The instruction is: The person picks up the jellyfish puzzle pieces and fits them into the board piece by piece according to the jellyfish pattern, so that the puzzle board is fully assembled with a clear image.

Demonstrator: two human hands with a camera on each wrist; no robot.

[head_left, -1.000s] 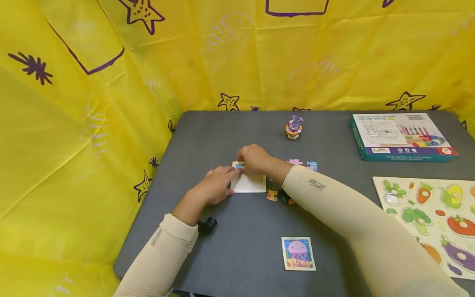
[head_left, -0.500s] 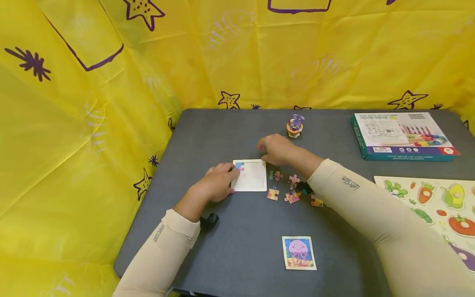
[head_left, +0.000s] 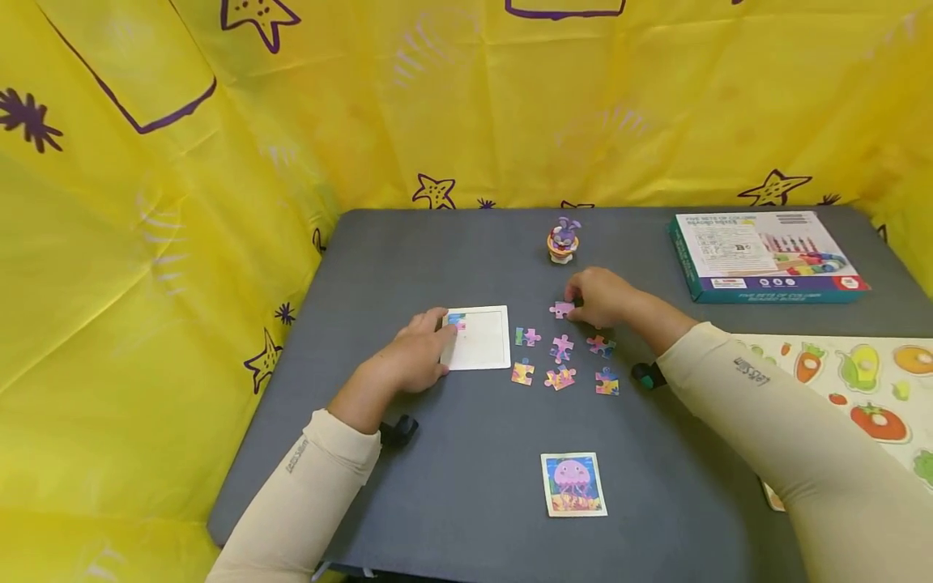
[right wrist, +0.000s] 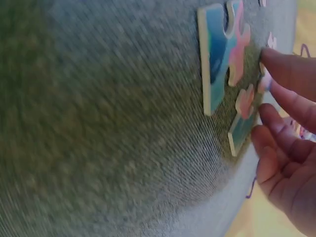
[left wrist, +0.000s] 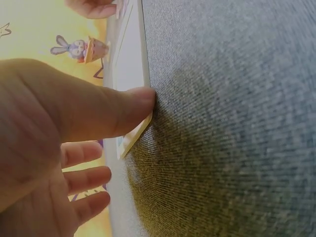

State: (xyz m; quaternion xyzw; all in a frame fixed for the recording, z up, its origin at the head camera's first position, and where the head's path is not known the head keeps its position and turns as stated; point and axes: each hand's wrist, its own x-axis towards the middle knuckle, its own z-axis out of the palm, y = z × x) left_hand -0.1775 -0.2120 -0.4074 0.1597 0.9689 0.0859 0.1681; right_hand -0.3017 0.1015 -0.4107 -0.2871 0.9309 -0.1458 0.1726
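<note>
A white square puzzle tray (head_left: 481, 348) lies flat on the table, a blue and pink puzzle piece (head_left: 456, 321) in its upper left corner. My left hand (head_left: 415, 352) rests at the tray's left edge; in the left wrist view its thumb (left wrist: 133, 106) presses the rim while other fingers lie loose. At the back of the loose pieces, my right hand (head_left: 601, 295) pinches a pink puzzle piece (head_left: 560, 310), its fingers partly hiding it. More loose pieces lie right of the tray, such as a pink one (head_left: 562, 348) and an orange one (head_left: 522, 372).
A jellyfish picture card (head_left: 573, 484) lies near the front. Behind the pieces stands a purple rabbit figurine (head_left: 563, 240). A boxed bead set (head_left: 768, 257) sits at the back right, with a vegetable puzzle board (head_left: 849, 389) in front of it, partly under the right arm.
My right hand has left the tray, where a piece now shows in the corner, and moved right to the loose pieces. My left hand has stayed at the tray's edge.
</note>
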